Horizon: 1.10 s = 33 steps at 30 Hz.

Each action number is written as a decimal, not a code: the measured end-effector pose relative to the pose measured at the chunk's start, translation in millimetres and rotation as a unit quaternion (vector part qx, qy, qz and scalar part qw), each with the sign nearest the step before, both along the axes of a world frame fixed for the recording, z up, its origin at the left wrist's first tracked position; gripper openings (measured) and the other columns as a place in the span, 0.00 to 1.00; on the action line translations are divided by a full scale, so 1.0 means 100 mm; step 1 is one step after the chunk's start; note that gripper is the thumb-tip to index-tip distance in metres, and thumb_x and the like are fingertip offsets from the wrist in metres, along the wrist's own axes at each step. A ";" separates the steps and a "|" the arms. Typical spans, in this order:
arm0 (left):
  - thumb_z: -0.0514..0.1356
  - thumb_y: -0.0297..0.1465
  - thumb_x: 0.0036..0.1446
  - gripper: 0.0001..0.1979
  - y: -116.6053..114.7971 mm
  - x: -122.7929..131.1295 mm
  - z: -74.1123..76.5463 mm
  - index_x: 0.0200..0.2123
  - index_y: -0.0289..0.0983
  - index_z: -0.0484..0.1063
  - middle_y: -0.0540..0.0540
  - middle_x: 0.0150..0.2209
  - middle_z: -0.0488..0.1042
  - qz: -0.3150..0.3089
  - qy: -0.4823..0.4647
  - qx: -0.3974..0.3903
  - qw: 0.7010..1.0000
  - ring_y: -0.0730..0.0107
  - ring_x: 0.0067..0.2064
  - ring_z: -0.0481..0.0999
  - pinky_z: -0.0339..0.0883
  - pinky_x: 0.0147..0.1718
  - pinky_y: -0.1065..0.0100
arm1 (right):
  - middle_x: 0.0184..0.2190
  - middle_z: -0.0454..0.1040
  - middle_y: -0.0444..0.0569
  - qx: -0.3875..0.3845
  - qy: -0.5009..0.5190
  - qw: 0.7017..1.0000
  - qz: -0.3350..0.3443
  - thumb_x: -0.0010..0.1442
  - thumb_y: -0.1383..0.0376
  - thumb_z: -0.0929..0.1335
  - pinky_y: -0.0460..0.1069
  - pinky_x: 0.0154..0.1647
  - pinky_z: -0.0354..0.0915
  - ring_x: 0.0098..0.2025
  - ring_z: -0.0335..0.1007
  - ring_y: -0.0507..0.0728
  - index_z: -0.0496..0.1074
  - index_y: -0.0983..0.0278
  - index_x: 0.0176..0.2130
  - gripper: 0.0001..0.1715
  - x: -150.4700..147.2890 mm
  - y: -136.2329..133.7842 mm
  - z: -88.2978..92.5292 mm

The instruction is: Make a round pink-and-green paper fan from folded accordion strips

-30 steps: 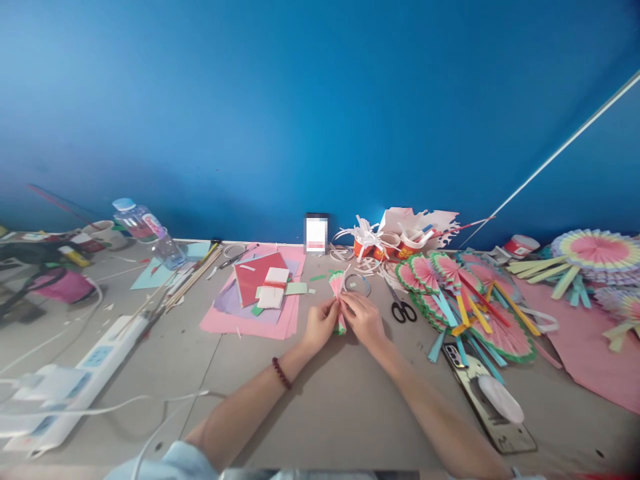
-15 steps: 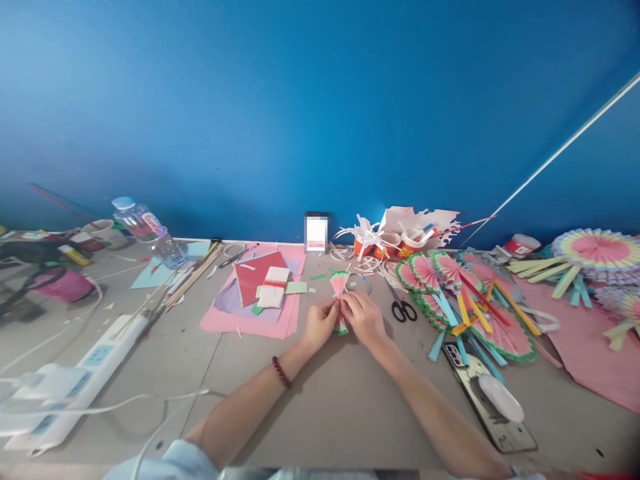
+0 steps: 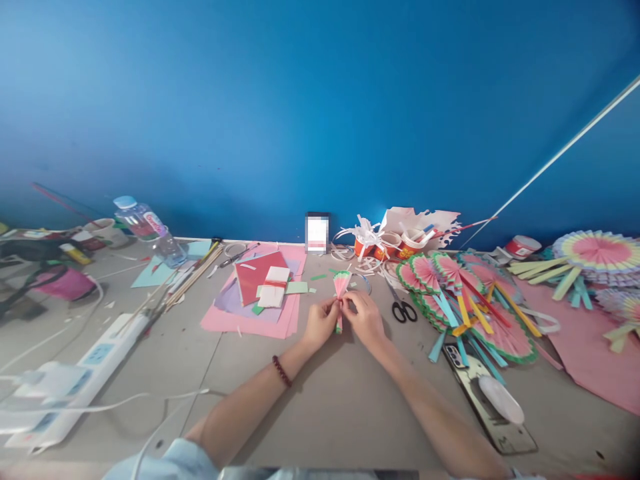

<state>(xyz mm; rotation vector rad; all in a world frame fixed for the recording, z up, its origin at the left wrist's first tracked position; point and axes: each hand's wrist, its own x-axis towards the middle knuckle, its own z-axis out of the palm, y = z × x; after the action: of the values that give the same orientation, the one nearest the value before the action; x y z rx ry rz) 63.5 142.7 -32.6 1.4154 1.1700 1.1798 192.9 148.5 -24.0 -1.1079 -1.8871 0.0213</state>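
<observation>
A small pleated paper piece (image 3: 341,283), pink with green edges, is pinched at its middle between both hands above the grey table. Its upper end fans out; the lower end, narrow, shows below the fingers. My left hand (image 3: 323,323) grips it from the left with fingers closed. From the right, the closed fingertips of my right hand (image 3: 365,317) hold the same middle. Just right of my right hand lie black-handled scissors (image 3: 404,310). Left of my left hand is a stack of pink, purple and red paper (image 3: 250,283) with a white bundle (image 3: 274,288) on top.
Finished pleated fans (image 3: 470,293) and a phone (image 3: 490,400) lie at the right. Red cups (image 3: 387,245) and a small screen (image 3: 317,233) stand along the wall. Further left are a tilted bottle (image 3: 150,230), wooden sticks (image 3: 195,277) and a white power strip (image 3: 95,373) with cables.
The pleated piece's lower end has narrowed, and its upper fan has tilted slightly right. My right hand's fingers have shifted slightly; both hands stay around its middle.
</observation>
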 end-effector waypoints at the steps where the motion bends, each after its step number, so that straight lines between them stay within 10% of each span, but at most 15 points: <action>1: 0.52 0.40 0.56 0.19 0.00 0.00 0.00 0.28 0.32 0.76 0.49 0.21 0.70 0.001 -0.003 0.000 1.000 0.69 0.29 0.69 0.63 0.30 0.72 | 0.29 0.73 0.48 -0.002 0.006 1.000 -0.002 0.59 0.71 0.61 0.49 0.37 0.66 0.34 0.69 0.56 0.68 0.61 0.32 0.08 0.00 0.00 0.01; 19: 0.59 0.45 0.49 0.22 0.08 -0.01 -0.06 0.34 0.30 0.76 0.38 0.31 0.79 0.012 -0.116 -0.105 0.988 0.61 0.32 0.77 0.69 0.30 0.66 | 0.28 0.73 0.49 -0.051 0.175 0.979 -0.087 0.57 0.64 0.63 0.50 0.33 0.68 0.28 0.70 0.55 0.69 0.64 0.33 0.07 0.22 0.16 0.01; 29: 0.60 0.43 0.48 0.21 0.00 -0.04 0.09 0.32 0.29 0.76 0.37 0.30 0.79 -0.028 -0.117 -0.126 0.985 0.64 0.30 0.77 0.67 0.26 0.69 | 0.22 0.69 0.44 -0.080 0.491 0.839 -0.220 0.48 0.55 0.67 0.50 0.24 0.68 0.23 0.68 0.54 0.65 0.65 0.32 0.16 0.71 0.52 -0.10; 33: 0.61 0.45 0.45 0.22 0.00 -0.04 0.10 0.31 0.29 0.76 0.37 0.29 0.79 -0.027 -0.156 -0.145 0.977 0.62 0.30 0.77 0.68 0.28 0.66 | 0.22 0.70 0.46 -0.148 0.465 0.848 -0.208 0.44 0.57 0.69 0.48 0.21 0.66 0.24 0.69 0.55 0.68 0.66 0.31 0.17 0.78 0.55 -0.15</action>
<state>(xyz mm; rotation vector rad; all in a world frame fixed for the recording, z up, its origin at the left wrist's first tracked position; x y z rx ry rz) 59.4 142.7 -22.4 0.9962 1.0269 1.0961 271.1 203.5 -38.7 -1.3573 -0.7654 0.5256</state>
